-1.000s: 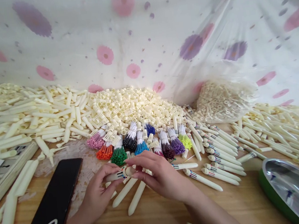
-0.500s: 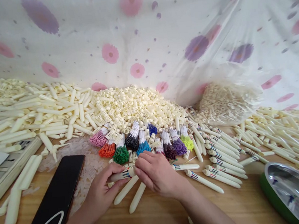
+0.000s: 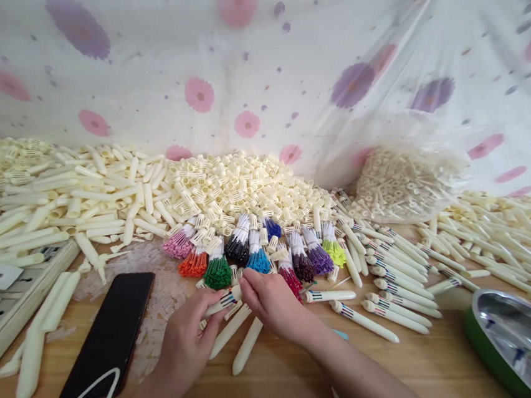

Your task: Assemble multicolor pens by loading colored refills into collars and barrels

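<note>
My left hand (image 3: 189, 331) is closed around the barrel of a cream multicolour pen (image 3: 227, 299), whose coloured sliders show near its top. At that top end, the fingers of my right hand (image 3: 273, 301) are pinched together; they hide the tip of the pen. Two cream pen barrels (image 3: 248, 346) lie on the table just below the hands. Beyond them stand bundles of thin refills with coloured ends, among them green (image 3: 217, 272), light blue (image 3: 258, 261) and crimson (image 3: 291, 281). A multicolour pen (image 3: 328, 295) lies right of my right wrist.
Rows of multicolour pens (image 3: 400, 302) lie at the right, near a green-sided metal bowl (image 3: 483, 334). Behind are heaps of slotted cream parts (image 3: 245, 182), barrels (image 3: 100, 190) and a clear bag (image 3: 404, 179) of small parts. A black phone (image 3: 107, 336) with a white cable lies left.
My right hand has shifted slightly up on the pen's top end, uncovering more of the slider section. A small blue piece now shows beside my right forearm. The view has moved slightly.
</note>
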`<action>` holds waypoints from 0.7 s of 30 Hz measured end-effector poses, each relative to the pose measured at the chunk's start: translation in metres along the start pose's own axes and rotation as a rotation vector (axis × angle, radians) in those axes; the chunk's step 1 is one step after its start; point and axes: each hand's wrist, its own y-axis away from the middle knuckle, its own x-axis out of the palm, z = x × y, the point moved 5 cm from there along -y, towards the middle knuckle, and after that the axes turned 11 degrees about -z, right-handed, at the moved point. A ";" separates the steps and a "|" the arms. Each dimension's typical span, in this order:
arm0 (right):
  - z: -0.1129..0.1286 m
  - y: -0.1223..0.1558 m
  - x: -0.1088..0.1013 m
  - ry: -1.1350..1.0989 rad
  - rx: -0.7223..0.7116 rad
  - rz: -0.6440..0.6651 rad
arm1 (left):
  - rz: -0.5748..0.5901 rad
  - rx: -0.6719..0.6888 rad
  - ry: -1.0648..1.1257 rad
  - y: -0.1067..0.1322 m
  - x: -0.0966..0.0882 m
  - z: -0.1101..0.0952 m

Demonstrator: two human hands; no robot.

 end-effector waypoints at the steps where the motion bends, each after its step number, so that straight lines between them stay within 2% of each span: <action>1: -0.001 0.000 0.001 -0.006 0.012 0.003 | -0.017 0.053 -0.052 -0.001 -0.001 -0.003; 6: -0.009 -0.001 0.007 -0.052 0.064 0.036 | -0.046 0.223 -0.248 -0.003 0.000 -0.011; 9: -0.011 -0.001 0.010 -0.092 0.044 0.053 | -0.038 0.234 -0.283 -0.004 0.000 -0.010; 12: -0.011 -0.001 0.012 -0.139 -0.031 0.071 | 0.003 0.177 -0.192 -0.006 -0.001 -0.008; 14: -0.011 -0.001 0.013 -0.165 -0.082 0.083 | 0.077 0.035 -0.093 -0.007 0.001 -0.004; 18: -0.012 -0.002 0.012 -0.216 -0.120 0.103 | 0.309 -0.439 0.174 -0.004 0.012 0.007; 21: -0.013 -0.004 0.010 -0.259 -0.093 0.106 | 0.446 -0.738 0.453 -0.002 0.018 0.005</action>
